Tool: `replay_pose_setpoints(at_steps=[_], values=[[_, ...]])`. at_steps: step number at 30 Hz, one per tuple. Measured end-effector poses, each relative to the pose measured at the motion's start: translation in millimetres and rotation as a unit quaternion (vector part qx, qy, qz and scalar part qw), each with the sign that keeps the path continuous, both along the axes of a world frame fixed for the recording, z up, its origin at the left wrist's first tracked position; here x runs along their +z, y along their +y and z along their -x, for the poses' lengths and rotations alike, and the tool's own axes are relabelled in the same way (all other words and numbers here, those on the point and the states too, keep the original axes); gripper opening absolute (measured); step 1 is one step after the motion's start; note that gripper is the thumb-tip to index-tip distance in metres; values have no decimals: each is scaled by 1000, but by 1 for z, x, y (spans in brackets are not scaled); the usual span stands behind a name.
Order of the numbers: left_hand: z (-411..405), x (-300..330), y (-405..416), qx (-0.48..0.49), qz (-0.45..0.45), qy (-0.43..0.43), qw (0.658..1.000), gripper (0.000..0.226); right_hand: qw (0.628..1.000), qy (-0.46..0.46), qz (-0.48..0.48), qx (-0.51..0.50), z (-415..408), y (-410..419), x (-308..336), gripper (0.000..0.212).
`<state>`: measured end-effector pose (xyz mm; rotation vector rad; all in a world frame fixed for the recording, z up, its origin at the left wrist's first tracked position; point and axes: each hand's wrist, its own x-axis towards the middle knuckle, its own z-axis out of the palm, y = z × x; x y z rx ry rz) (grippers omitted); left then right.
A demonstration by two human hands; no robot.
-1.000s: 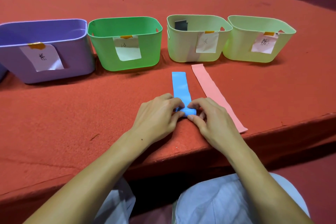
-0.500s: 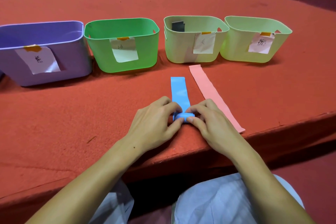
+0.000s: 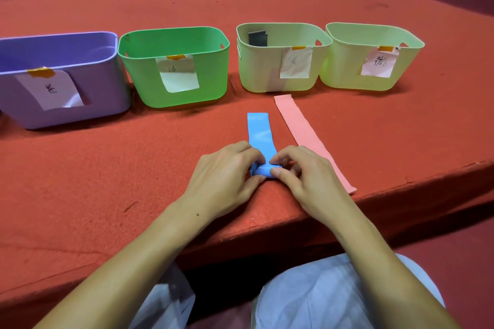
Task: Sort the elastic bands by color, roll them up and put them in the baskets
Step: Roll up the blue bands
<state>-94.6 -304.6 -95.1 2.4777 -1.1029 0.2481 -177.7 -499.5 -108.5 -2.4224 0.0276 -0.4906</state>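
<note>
Left hand [image 3: 227, 179]: curled at the near end of the blue band [image 3: 260, 136], fingertips and thumb pinching the small roll already formed there. Right hand [image 3: 307, 179]: mirrors it from the other side, thumb and forefinger pinched on the same roll. Both hands rest on the table [image 3: 107, 168], close to its near edge.

Blue band: near end wound into a short, tight coil between the two hands; the rest lies flat on the table, running straight away from the hands toward the baskets. Step in hand, as judged: rolling, early to middle stage, with most of the length still unwound.

Pink band [image 3: 307, 136]: just right of the blue band, flat and unrolled, slanting from the table's near edge up to the foot of the third basket. Not touched.

Baskets, beyond the blue band, in a row, each bearing a paper label: purple basket [image 3: 101, 93] far left; green basket [image 3: 213, 75] beyond and left; pale basket [image 3: 254, 67] straight beyond, holding a dark grey item [image 3: 257, 39] against its back wall; second pale basket [image 3: 411, 61] beyond and right, contents not visible.

Next move, as judged: push the coil forward along the flat length, keeping even pressure on both edges so it winds straight and does not spring loose. Which basket takes blue cannot be told; the labels are not legible enough.
</note>
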Motion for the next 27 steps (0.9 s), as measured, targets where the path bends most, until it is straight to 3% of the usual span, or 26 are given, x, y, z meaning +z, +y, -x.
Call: replay_pose_setpoints(at_steps=[4, 10, 19, 27], values=[[-2, 2, -1, 7, -11, -10, 1000, 27, 1000, 5, -9, -11, -1, 2, -3, 12], [-11, 4, -5, 16, -32, 17, 999, 32, 999, 33, 32, 0, -3, 4, -3, 35], [-8, 4, -3, 16, -18, 10, 1000, 31, 999, -9, 29, -16, -9, 1, -6, 34], [-13, -2, -3, 27, -9, 23, 999, 31, 998, 9, 35, -46, -13, 5, -8, 24]])
